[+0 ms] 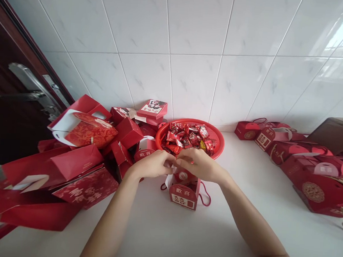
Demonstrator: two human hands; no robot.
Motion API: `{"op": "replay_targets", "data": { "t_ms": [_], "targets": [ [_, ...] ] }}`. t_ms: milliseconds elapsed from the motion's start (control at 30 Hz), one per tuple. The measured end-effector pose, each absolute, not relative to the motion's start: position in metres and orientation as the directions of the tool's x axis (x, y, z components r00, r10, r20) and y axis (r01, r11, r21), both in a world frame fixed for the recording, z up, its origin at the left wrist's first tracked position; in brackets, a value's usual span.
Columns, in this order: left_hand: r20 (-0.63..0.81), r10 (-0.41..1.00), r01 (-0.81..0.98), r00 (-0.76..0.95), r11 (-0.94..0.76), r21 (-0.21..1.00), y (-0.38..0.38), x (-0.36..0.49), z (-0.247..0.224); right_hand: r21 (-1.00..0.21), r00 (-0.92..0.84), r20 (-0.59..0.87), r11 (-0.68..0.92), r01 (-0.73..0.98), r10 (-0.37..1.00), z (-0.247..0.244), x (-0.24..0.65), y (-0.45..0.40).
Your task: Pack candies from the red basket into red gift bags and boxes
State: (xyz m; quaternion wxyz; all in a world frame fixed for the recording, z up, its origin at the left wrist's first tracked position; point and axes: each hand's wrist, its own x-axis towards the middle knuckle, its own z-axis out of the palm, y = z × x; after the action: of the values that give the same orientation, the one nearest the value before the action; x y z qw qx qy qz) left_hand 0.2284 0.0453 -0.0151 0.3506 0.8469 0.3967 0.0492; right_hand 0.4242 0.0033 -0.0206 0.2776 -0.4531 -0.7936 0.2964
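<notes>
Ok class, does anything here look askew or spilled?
The red cardboard boxes at left lie jumbled at odd angles, unlike the neater red boxes at right. No wrapped candy looks spilled from the red plastic basket.

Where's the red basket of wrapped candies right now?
In the head view, the red basket sits just right of centre against the tiled wall, directly beyond both hands and the small red box in front of them.

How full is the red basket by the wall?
Partly full: the basket holds a heap of small wrapped packets, while bare mesh shows inside its back right rim.
</notes>
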Motion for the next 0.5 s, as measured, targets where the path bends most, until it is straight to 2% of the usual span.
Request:
{"op": "replay_targets", "data": {
  "t_ms": [267, 333, 467, 500],
  "targets": [
    [-0.195, 0.731, 0.652, 0.654, -0.413, 0.636, 0.044, 0.229, -0.014, -0.786, -0.356, 0.206, 0.371, 0.495, 0.911, -0.005, 0.452, -0.001],
    [-0.095, 0.748, 0.607, 0.657, -0.449, 0.656, 0.038, 0.232, -0.009, -0.788, -0.346, 0.213, 0.37, 0.492, 0.914, -0.002, 0.458, -0.003],
    [0.296, 0.774, 0.464, 0.56, -0.589, 0.662, -0.002, 0.238, 0.013, -0.787, -0.341, 0.226, 0.377, 0.488, 0.913, 0.001, 0.464, -0.006],
    [0.304, 0.797, 0.483, 0.522, -0.57, 0.664, -0.018, 0.237, 0.019, -0.786, -0.344, 0.232, 0.383, 0.485, 0.91, 0.0, 0.464, -0.006]
  ]
}}
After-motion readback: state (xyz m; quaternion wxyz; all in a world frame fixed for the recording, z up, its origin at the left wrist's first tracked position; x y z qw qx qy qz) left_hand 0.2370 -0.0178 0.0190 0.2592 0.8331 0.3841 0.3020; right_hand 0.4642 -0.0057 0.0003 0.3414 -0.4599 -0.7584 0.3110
